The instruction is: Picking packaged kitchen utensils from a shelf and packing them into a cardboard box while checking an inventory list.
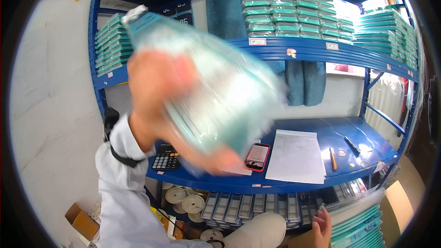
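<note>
Head view: the left forearm, in a white sleeve [121, 193] with a black band [124, 157] round it near the cuff, rises from the lower left, leaning slightly to the right toward the wrist. Above the cuff, the left hand [154, 80] is raised in front of the blue shelving, and motion blur softens its outline. Its fingers are closed on a clear-wrapped teal package [225, 87], gripping it along its left side; one digit reaches out low to the right beneath the package's lower edge. The package is held up in mid-air, slanting from upper left to lower right, and hides part of the shelving and of the blue surface [317, 124] behind it.

Well apart, the right hand [321, 228] shows at the lower right edge of the view, fingers pointing upward and somewhat bent, just beside a stack of teal packs [358, 227] in clear plastic. Whether those fingers hold or touch the plastic cannot be told.

Between the two hands in the picture, a red-edged phone [257, 157] and white paper sheets [296, 156] lie on the surface; a black calculator [165, 157] sits near the left wrist.
</note>
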Demonstrator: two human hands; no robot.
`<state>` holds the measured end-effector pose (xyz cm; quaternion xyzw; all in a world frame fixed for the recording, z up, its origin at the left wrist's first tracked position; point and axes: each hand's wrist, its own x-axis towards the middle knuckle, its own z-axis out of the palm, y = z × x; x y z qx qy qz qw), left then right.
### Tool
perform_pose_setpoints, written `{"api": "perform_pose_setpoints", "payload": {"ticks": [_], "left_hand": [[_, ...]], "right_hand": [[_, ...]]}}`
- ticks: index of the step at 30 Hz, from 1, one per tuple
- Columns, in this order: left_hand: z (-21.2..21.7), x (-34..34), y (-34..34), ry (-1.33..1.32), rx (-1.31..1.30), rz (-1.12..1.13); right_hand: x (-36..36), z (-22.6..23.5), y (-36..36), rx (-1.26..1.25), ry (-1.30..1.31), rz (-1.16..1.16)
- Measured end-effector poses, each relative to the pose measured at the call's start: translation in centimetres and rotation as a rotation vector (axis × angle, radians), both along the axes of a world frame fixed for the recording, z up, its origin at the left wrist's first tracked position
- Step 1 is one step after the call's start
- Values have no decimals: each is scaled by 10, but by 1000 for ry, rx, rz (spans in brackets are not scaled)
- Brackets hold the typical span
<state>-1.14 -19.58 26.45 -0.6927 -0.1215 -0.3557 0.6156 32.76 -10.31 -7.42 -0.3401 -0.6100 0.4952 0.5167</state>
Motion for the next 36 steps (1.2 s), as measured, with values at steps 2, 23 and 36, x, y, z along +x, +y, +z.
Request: {"api": "perform_pose_setpoints", "payload": {"ticks": [2,23,36], "left_hand": [[-35,37,-2,113,243,178],[-228,97,-38,615,-579,-65],[-294,153,89,-267,-1518,-875]], "right_hand": [[-25,48,-12,70,117,145],[-98,64,-49,-866,450,1146],[-4,11,-72,-332,468,87]]}}
